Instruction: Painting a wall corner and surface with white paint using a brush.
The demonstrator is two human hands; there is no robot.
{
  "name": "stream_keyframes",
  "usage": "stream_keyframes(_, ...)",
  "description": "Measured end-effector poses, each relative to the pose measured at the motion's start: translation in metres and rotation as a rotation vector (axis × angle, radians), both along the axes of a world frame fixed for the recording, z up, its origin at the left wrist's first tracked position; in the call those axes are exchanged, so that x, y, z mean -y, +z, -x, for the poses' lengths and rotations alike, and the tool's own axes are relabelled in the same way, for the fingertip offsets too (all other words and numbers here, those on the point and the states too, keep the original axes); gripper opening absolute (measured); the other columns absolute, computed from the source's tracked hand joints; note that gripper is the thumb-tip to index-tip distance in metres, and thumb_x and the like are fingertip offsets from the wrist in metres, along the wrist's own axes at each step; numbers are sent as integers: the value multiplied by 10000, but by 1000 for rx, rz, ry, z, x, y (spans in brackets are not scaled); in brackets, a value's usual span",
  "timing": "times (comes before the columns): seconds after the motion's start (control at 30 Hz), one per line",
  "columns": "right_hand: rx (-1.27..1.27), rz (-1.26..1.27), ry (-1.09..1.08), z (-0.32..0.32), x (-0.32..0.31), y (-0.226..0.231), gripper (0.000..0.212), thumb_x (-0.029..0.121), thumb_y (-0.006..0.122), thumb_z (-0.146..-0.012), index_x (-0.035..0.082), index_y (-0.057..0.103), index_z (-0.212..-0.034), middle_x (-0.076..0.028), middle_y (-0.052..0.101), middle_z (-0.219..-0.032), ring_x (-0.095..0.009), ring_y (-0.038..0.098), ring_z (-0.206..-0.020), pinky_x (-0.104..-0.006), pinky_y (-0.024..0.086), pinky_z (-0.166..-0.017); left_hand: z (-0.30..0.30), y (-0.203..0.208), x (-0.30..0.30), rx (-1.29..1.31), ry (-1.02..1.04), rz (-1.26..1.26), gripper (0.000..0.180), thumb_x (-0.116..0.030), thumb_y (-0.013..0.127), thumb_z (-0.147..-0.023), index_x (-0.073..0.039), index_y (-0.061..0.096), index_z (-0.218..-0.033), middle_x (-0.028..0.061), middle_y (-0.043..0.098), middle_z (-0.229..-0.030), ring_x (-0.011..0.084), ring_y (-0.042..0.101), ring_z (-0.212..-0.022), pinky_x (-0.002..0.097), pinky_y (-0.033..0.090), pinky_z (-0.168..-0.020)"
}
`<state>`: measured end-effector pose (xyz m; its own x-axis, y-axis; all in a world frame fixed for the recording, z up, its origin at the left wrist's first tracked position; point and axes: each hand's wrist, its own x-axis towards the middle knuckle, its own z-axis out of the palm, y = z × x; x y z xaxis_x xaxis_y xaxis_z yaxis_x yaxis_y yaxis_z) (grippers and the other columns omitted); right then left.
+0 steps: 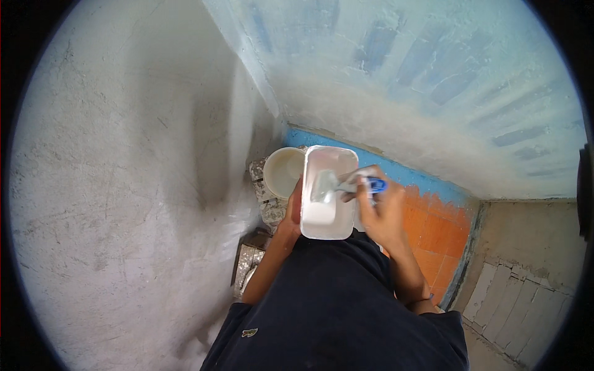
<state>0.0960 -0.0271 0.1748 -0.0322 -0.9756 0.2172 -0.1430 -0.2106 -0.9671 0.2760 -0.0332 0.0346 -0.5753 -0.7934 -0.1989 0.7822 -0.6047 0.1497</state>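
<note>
My left hand [291, 213] is wrapped round the left side of a rectangular tub [330, 232] with a white rim and rounded corners. White paint [320, 213] lies in the tub. In my right hand [385, 213] is a paintbrush [325, 187], its blue handle end showing between my fingers. The brush's broad head, coated whitish and somewhat blurred, is over the tub's opening. Whether it touches the paint I cannot tell. Whitish smears mark the fingers of my right hand.
Behind the tub stands a round whitish bucket [284, 173] on a paint-spattered support [272, 212]. A rough grey wall [111, 154] rises at left, and a bluish wall [427, 68] with whitish strokes lies ahead. Orange tiles [433, 238] bordered in blue show below at right.
</note>
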Motion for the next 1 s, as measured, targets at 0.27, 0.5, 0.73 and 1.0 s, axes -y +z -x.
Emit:
stream_keyframes(0.27, -132, -64, 53, -2, -2, 7, 97, 37, 628, -905, -46, 626, -953, -203, 714, -780, -305, 737, -674, -369, 564, -626, 3, 18, -11, 325, 88, -25, 627, -557, 434, -1061, -114, 459, -1504, 101, 618, -1334, 253, 647, -1141, 452, 548, -998)
stream_keyframes(0.5, -413, 8, 183, -8, -3, -17, 79, -6, 562, -955, -63, 616, -965, -162, 737, -807, -219, 750, -684, -332, 574, -601, 4, 5, -14, 71, 107, 4, 620, -556, 441, -1058, -120, 465, -1498, 103, 611, -1356, 267, 637, -1184, 457, 538, -1016)
stream_keyframes(0.73, 196, -57, 57, -10, -15, 2, 117, -7, 519, -984, -75, 613, -965, -147, 743, -828, -199, 744, -685, -309, 581, -617, -2, -2, -21, 102, 180, -59, 618, -545, 442, -1062, -112, 465, -1502, 121, 598, -1399, 276, 634, -1213, 470, 531, -1036)
stream_keyframes(1.0, 346, -102, 193, 0, -13, 7, 203, 68, 500, -1067, -77, 636, -1025, -173, 729, -957, -219, 745, -785, -310, 603, -678, -8, 5, -29, 9, 177, 19, 655, -552, 457, -1051, -91, 450, -1516, 158, 563, -1452, 325, 604, -1267, 497, 488, -1091)
